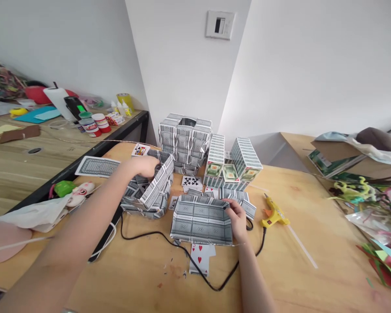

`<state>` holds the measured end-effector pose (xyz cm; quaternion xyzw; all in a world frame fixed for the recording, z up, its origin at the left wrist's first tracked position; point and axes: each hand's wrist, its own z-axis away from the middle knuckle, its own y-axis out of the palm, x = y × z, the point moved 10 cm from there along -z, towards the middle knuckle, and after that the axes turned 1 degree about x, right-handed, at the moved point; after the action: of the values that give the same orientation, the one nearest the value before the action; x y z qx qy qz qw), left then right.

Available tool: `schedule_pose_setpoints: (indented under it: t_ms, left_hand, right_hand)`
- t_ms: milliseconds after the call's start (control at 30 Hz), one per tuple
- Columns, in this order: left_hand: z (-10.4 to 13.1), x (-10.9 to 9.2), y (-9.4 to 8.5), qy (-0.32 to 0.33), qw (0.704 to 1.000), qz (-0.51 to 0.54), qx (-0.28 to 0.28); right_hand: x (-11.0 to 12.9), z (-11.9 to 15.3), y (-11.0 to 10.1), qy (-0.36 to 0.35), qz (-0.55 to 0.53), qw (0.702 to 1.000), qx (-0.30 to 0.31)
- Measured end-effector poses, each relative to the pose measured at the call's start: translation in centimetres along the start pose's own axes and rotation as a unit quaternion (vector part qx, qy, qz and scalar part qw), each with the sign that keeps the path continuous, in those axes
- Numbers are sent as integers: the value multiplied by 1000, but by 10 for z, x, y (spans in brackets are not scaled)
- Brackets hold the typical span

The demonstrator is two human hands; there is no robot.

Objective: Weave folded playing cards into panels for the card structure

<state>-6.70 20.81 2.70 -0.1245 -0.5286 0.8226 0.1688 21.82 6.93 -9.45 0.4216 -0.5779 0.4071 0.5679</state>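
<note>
My left hand (145, 166) is closed at the inner wall of a tilted card tray (159, 182), built from grey-backed playing cards. This tray rests on other card trays; its fingertips are partly hidden. My right hand (237, 219) grips the right edge of a second shallow card tray (202, 219), thumb and fingers at its far right corner. Behind them stands a woven block of folded cards (184, 139) with an opening in its top. Loose playing cards (192, 181) lie between the trays and the block. Part of a heart card (200, 259) shows under the front of the held tray.
A yellow glue gun (273, 213) lies right, its black cord (169, 237) looping across the table front. Stacked card boxes (247, 158) stand behind. Left are a long card strip (97, 166) and small toys (80, 193); right, a cardboard box (337, 158) and craft scraps.
</note>
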Motion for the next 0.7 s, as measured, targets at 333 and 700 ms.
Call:
schedule_pose_setpoints:
  t_ms: [333, 700]
  left_hand:
    - [-1, -20, 10, 86, 995, -9, -48]
    - [44, 20, -61, -85, 956, -9, -280]
  right_hand:
    - [-6, -5, 1, 3, -34, 999, 4]
    - [-3, -4, 2, -13, -41, 999, 17]
